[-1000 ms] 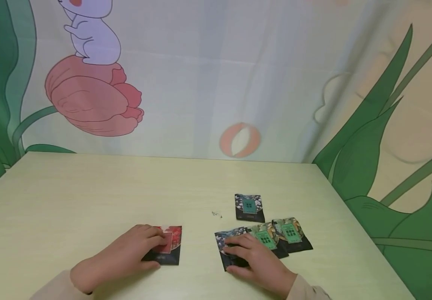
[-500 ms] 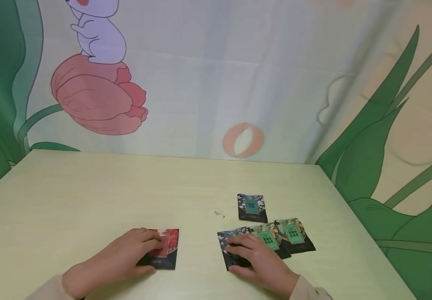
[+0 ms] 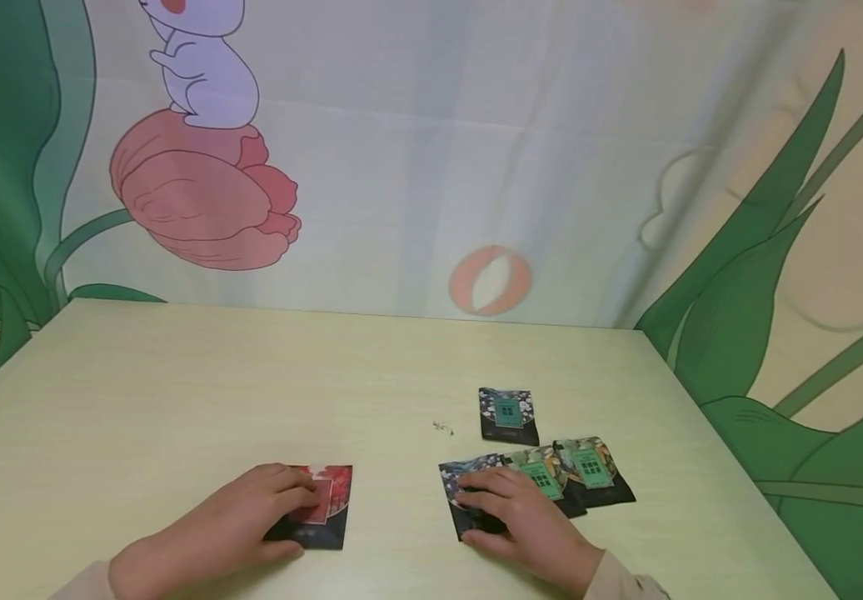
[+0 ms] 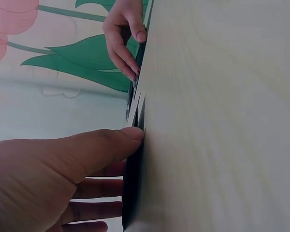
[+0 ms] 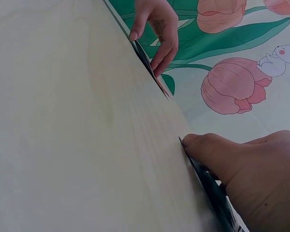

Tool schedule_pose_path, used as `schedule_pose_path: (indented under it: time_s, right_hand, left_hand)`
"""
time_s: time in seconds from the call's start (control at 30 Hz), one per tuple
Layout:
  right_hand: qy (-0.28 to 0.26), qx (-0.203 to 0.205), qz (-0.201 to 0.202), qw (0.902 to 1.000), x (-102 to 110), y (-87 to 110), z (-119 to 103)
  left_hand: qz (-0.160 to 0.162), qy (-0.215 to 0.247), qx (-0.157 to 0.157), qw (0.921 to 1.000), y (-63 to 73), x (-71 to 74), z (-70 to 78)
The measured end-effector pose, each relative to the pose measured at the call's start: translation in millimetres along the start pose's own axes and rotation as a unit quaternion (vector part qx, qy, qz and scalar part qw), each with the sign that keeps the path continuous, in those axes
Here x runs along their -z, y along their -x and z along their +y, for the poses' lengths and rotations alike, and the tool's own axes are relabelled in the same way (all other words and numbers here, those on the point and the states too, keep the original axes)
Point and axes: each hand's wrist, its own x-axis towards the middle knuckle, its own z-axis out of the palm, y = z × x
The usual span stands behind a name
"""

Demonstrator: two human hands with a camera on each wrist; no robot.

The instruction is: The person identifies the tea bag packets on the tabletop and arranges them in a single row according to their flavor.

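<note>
In the head view my left hand (image 3: 247,517) rests on a flat sachet (image 3: 337,496) with a red printed top and a black lower part. Its fingers press the face from above, with the thumb at the near edge. My right hand (image 3: 521,517) lies over a dark blue patterned sachet (image 3: 450,477), fingertips on its upper face and thumb by its bottom corner. Beside that hand, two sachets with green labels, a middle one (image 3: 541,478) and an outer one (image 3: 592,467), overlap in a row. In the left wrist view the left thumb (image 4: 130,134) touches the sachet's edge.
Behind the row lies another dark sachet (image 3: 507,412) with white blossoms and a teal label. A small squiggly mark (image 3: 442,427) shows on the pale table (image 3: 251,375). A cloth backdrop (image 3: 371,167) with printed flowers and a rabbit stands along the back.
My left hand has slid the red sachet to the left and nearer to me. The right hand keeps its place on the blue sachet. The head view has shifted slightly.
</note>
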Motion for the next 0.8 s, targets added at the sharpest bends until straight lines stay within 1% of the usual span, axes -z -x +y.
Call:
schedule_pose_path:
  time_s: [0.1, 0.33, 0.4, 0.5, 0.6, 0.7, 0.8]
  right_hand:
    - [0.006, -0.001, 0.002, 1.0000, 1.0, -0.9, 0.2]
    - [0.022, 0.001, 0.018, 0.9996, -0.8, 0.3, -0.2]
    - [0.029, 0.001, 0.027, 0.9992, -1.8, 0.9, 0.1]
    - [0.033, 0.001, 0.031, 0.9990, -2.8, 1.9, 1.0]
    - [0.028, 0.000, 0.025, 0.9993, -3.2, 1.8, 1.4]
    - [0.027, 0.000, 0.017, 0.9995, -3.1, 0.2, 1.2]
    - [0.024, -0.001, 0.004, 0.9997, -2.0, -3.2, -0.7]
  left_hand:
    - [-0.003, 0.015, 0.006, 0.9999, 0.4, -0.5, -1.2]
    - [-0.026, 0.054, 0.038, 0.9975, 1.7, -1.3, -2.2]
    - [-0.026, 0.054, 0.041, 0.9974, 1.9, -1.6, -2.4]
    - [-0.021, 0.056, 0.035, 0.9976, 1.9, -2.4, -2.9]
    - [-0.013, 0.057, 0.026, 0.9980, 2.4, -3.7, -4.0]
    - [-0.008, 0.057, 0.024, 0.9981, 2.7, -5.2, -5.3]
    - [-0.011, 0.056, 0.030, 0.9979, 3.2, -6.2, -6.3]
